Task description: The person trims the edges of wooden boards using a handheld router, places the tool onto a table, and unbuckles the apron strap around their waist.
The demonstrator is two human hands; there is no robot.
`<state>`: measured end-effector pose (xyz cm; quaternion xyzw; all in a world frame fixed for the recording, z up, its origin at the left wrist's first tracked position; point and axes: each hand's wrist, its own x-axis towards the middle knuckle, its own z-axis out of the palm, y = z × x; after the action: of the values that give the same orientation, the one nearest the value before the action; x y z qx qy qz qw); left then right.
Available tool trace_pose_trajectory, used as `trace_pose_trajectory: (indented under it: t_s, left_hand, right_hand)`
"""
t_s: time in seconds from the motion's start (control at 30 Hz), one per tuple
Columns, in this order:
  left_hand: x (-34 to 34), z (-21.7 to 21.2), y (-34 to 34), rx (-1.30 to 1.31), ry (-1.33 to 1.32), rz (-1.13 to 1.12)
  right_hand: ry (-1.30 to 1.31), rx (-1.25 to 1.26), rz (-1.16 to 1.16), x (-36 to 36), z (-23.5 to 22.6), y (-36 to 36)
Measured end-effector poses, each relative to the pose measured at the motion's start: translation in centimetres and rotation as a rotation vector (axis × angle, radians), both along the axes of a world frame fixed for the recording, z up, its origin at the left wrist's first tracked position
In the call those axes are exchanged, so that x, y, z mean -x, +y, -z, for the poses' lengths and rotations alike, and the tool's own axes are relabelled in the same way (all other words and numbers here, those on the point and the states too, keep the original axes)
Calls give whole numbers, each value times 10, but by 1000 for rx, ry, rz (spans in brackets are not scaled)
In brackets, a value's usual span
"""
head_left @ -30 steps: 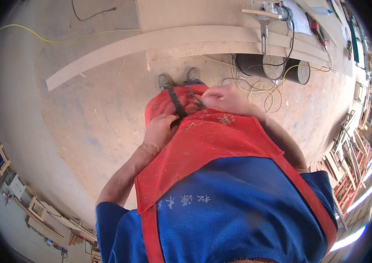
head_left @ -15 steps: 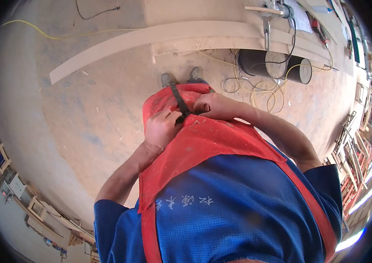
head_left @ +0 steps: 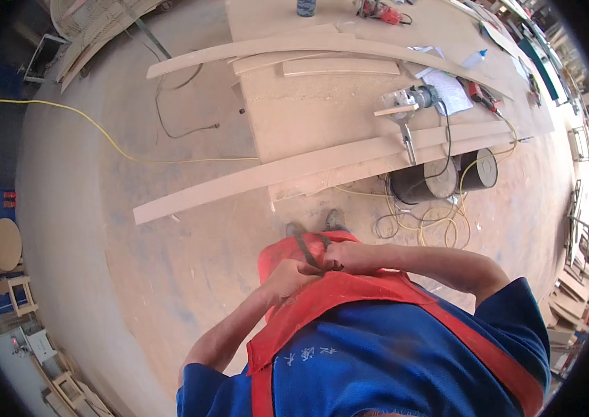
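At the front of my waist, both hands are closed round a dark apron strap. My left hand grips it on the left, fingers curled inward. Close beside it, almost touching, my right hand pinches the strap with bent fingers. Two dark lengths hang below the hands over the lower part of the red apron. Whether they are knotted is hidden by the fingers. The apron's red shoulder straps run over my blue shirt.
Ahead lies a board-topped work surface with a long curved wooden strip and a clamped power tool. Two black drums and a coiled yellow hose are at the right. A red power tool is at the far side.
The view has tilted upward, showing more of the work surface. My hands have come closer together on the strap, and a second dark length now shows beside the right hand.
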<state>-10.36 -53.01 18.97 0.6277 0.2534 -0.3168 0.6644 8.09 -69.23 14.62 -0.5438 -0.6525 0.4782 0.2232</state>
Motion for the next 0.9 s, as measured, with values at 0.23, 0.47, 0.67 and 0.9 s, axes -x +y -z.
trace_pose_trajectory:
  t_s: [0.23, 0.47, 0.67, 0.9]
  left_hand:
    - [15, -5, -10, 53, -63, -165]
    - [21, -2, -12, -39, -9, -171]
    - [26, 0, -21, -15, 33, -254]
    - [22, 5, -12, 9, -14, -137]
  right_hand:
    - [-45, 33, 44, -2, -26, 0]
    - [54, -142, 67, 6, 1, -19]
    - [26, -166, -12, 9, -1, -24]
    - [-36, -268, -73, 6, 7, -20]
